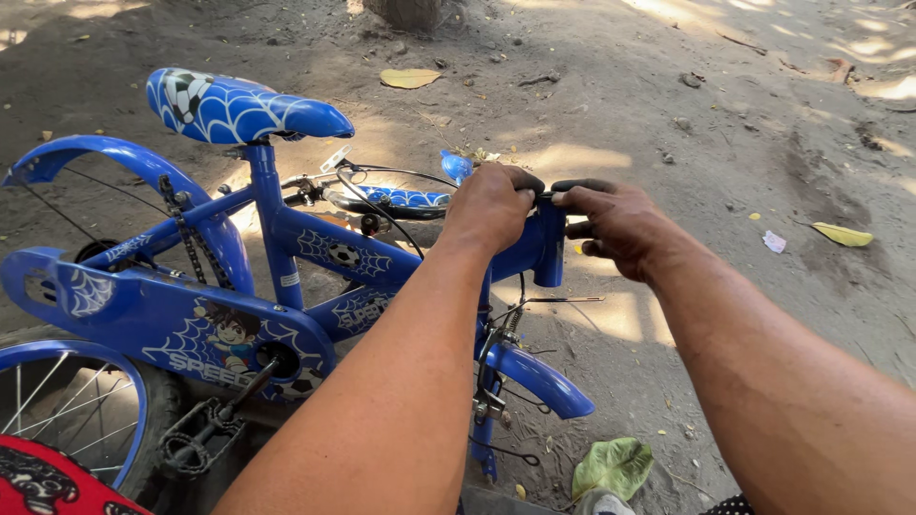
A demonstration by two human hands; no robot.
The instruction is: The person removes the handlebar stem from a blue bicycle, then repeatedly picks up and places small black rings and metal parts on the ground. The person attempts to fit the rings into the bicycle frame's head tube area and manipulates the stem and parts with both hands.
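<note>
A small blue child's bicycle (286, 238) stands on bare dirt, its saddle (234, 107) patterned with a white web. My left hand (491, 205) is closed over the top of the blue head tube (549, 243) at the front of the frame. My right hand (615, 224) grips a thin dark tool or stem part (577, 186) on the other side of the same tube; what exactly it is stays hidden under the fingers. The blue front mudguard (539, 380) sits below my hands, with loose brake cable (382, 205) and fork parts beside it.
A loose wheel with spokes (67, 405) lies at lower left next to a red cloth (48, 482). A chain (191, 448) and pedal hang under the chain guard. Dry leaves (611, 467) and small stones are scattered on the ground.
</note>
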